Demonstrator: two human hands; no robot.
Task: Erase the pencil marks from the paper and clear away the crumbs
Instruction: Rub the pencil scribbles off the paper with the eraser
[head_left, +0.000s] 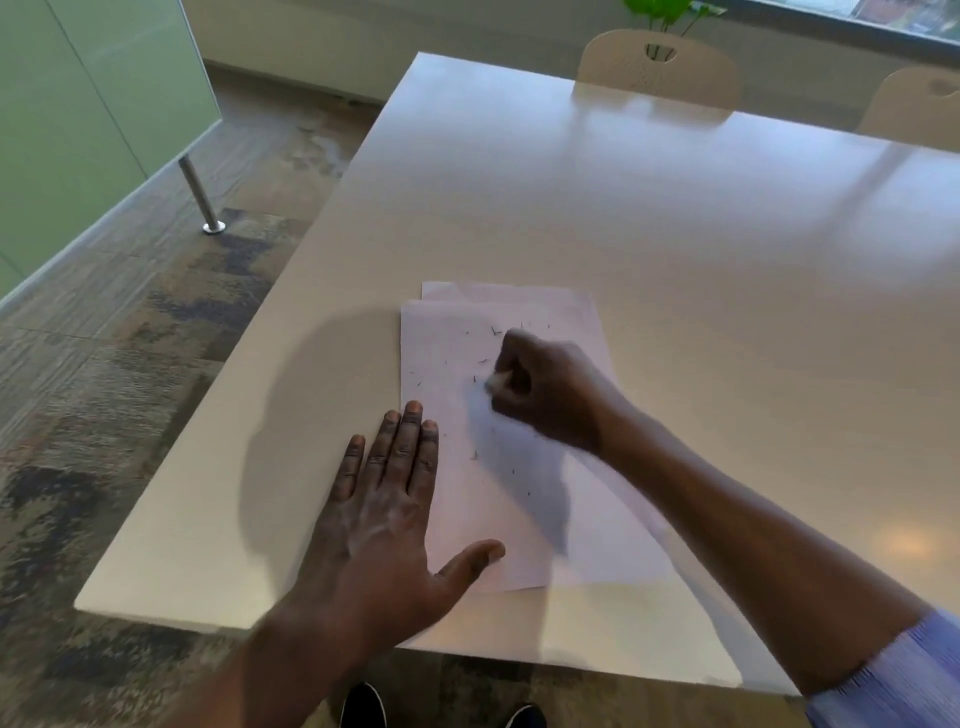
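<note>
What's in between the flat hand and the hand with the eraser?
Only paper dotted with dark crumbs, between the left hand and the right hand gripping the eraser, in the head view.

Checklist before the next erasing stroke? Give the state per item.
1. Left hand lies flat across the left edge of the paper, pinning it: ok.
2. Right hand grips the eraser, of which only a pale tip shows: ok.
3. Eraser touching the sheet: cannot tell, motion blur.
4. Pencil marks left to erase: cannot tell, too faint to read.
5. Crumbs cleared: not ok, dark bits lie scattered over the top sheet.
6. Top sheet square with the lower sheet: not ok, the lower one sticks out at the far edge, skewed.
</note>
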